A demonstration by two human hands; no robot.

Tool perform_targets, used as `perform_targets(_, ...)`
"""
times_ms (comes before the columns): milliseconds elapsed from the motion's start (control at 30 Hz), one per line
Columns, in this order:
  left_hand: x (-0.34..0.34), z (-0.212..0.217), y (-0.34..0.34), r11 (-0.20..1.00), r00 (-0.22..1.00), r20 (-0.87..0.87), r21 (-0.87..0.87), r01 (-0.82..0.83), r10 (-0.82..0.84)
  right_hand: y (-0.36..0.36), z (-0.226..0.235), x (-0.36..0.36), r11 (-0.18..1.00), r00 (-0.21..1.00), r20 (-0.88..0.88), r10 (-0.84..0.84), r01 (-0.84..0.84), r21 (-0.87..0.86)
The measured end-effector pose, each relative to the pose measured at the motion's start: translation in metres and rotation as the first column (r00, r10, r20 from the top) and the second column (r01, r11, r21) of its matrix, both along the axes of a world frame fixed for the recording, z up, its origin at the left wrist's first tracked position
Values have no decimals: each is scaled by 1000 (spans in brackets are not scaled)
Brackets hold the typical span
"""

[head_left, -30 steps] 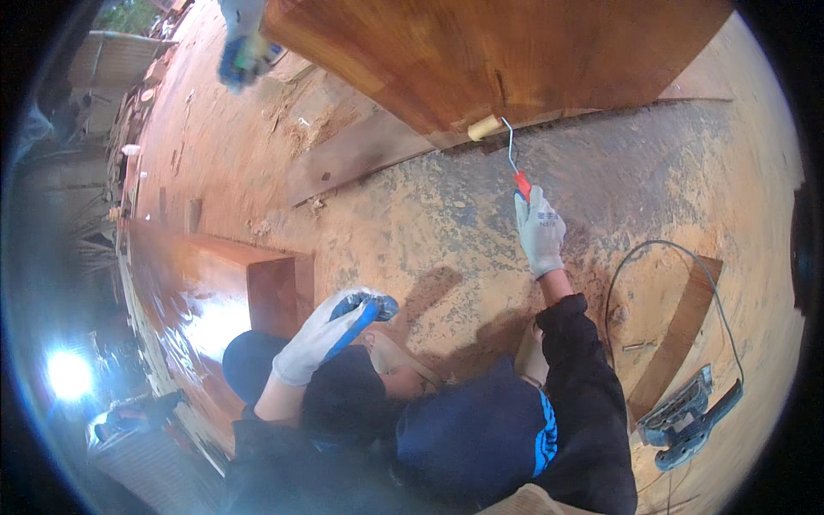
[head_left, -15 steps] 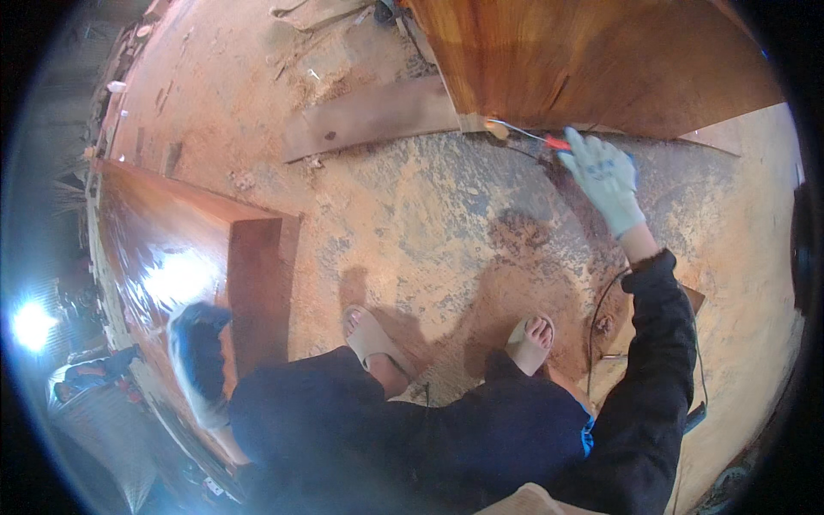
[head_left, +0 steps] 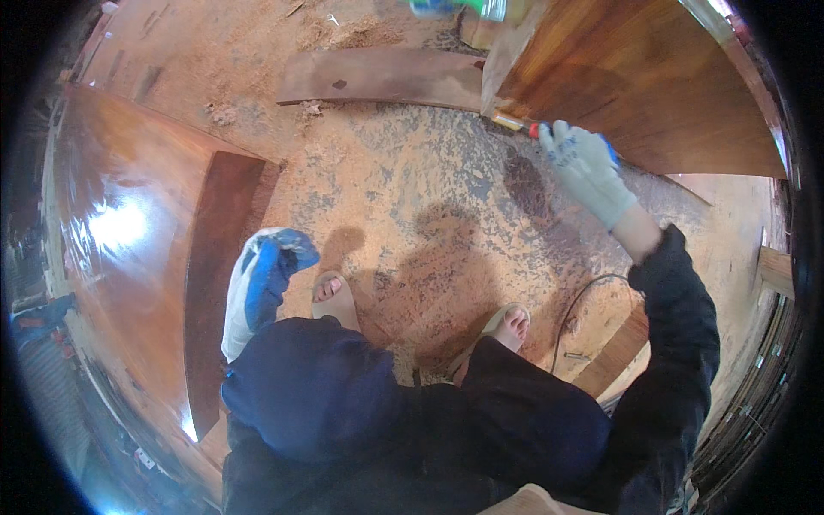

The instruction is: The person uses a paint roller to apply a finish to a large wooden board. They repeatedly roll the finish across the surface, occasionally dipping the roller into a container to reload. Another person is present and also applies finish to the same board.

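The right hand [head_left: 585,168], in a pale glove, is closed around the red handle of a paint roller [head_left: 516,124], whose end rests against the lower edge of a varnished wooden panel [head_left: 652,86] leaning at upper right. The left hand [head_left: 262,279], gloved in white and blue, hangs by the left knee; whether it holds anything cannot be told. A glossy board [head_left: 120,223] lies just beside it on the sawdust-covered floor [head_left: 412,189].

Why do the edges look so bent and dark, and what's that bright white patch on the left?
Head view: the fisheye lens bends straight edges and blackens the rim. The white patch is glare on the glossy wooden panel. Soft shadows of the person fall on the sawdust floor. The gloved right hand looks sharp.
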State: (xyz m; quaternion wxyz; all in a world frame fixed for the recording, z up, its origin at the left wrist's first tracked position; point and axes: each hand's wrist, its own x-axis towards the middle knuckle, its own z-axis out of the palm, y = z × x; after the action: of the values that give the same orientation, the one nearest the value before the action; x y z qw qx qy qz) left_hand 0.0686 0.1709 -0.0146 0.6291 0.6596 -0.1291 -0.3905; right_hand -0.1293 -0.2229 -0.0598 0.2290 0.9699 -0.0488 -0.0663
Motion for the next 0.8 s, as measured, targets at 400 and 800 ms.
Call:
perform_targets(400,23,-36,18,981,988,-151,-194,13,-43,17,11,48,994,957,-277,-82,56,-98)
perform_targets(800,18,-34,34,996,987,-138,-63,71,-79,12,49,-19,986,998,-62,29,-39,-164)
